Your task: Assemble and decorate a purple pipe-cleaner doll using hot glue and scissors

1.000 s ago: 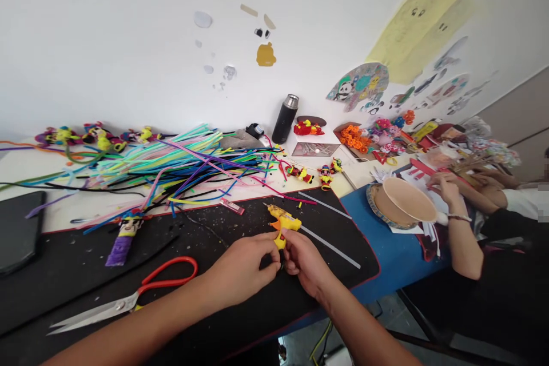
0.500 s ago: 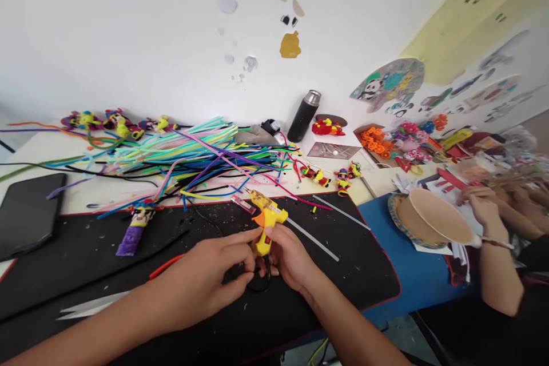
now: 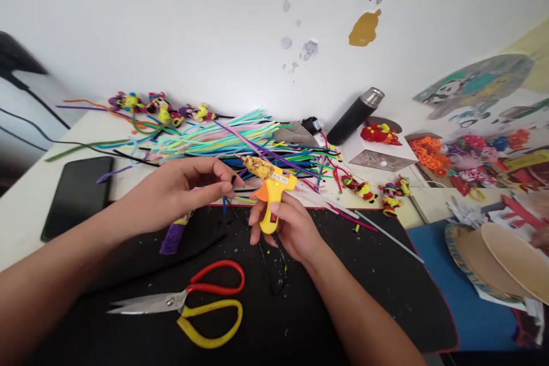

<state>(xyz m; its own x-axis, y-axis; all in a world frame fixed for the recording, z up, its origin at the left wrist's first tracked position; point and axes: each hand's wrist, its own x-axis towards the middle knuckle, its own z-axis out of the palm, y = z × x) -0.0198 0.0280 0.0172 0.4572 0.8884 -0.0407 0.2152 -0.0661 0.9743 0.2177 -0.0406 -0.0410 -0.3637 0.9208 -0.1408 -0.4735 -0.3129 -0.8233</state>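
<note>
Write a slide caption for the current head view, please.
The right hand holds a yellow glue gun, the left hand beside it, with scissors on the black mat.

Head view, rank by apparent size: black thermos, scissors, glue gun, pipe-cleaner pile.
1. Pipe-cleaner pile
2. Scissors
3. Glue gun and black thermos: too alike to rank, the former being nearer the camera.

There are two glue sticks [image 3: 388, 234], one glue gun [image 3: 273, 187], one flask [image 3: 354, 120] and one pair of scissors [image 3: 175, 301].
</note>
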